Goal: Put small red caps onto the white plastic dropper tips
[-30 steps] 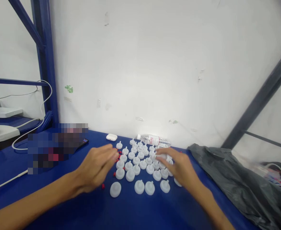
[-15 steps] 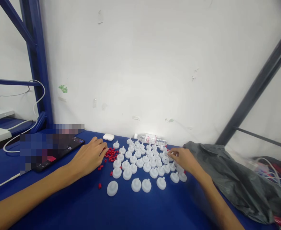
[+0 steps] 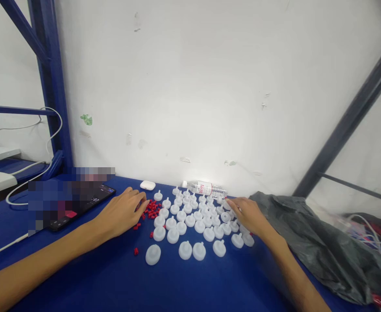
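Observation:
My left hand rests at the left edge of a pile of small red plastic pieces. Its fingers are bent, with thumb and fingertips close together; anything between them is hidden. Many round white plastic caps with short spouts cover the middle of the blue table, most with the spout up. At the right side of these caps is my right hand. Its thumb and fingers come together near the far right caps, and I cannot make out what is at the tips. One cap by this hand shows its open ring side.
Against the wall lies a clear plastic bottle, beside a white earbud case. A phone with a white cable is at left, partly blurred out. Dark grey plastic sheeting covers the right side. A blue metal post rises at left.
My right hand has shifted slightly away from me and left, its fingertips now farther out over the caps. My left hand stays at the red pieces, nearly unmoved.

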Tool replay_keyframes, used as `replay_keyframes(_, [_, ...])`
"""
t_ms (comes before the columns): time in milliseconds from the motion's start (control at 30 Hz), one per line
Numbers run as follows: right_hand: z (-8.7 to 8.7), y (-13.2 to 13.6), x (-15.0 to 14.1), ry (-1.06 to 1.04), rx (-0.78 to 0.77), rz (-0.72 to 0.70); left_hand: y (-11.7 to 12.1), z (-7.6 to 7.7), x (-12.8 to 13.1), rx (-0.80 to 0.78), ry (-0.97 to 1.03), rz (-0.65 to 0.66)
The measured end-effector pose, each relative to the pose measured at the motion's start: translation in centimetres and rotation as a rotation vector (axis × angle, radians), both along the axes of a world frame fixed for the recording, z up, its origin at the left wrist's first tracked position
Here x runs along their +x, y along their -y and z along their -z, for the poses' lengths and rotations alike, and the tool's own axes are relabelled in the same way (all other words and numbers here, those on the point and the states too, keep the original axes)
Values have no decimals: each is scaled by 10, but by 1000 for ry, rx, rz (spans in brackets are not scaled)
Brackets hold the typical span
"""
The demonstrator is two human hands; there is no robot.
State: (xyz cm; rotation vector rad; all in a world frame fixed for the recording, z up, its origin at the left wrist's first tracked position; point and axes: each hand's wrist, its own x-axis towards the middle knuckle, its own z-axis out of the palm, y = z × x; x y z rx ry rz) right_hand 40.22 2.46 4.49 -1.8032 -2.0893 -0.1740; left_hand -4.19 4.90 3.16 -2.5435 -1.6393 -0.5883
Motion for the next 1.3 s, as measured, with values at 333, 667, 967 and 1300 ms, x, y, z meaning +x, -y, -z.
replay_keyframes(333, [-7, 46, -115, -292, 224, -510, 35, 4, 25, 215, 249, 355])
replay_keyframes(667, [10, 68, -160, -240, 101, -747, 52, 13, 39, 282, 16, 632])
replay_keyframes(967, [12, 37, -133, -110, 418, -797, 53, 3, 37, 192, 321, 572])
replay_keyframes(1300, [-14, -30, -16, -206, 221, -10, 14, -7, 12, 109, 170, 98])
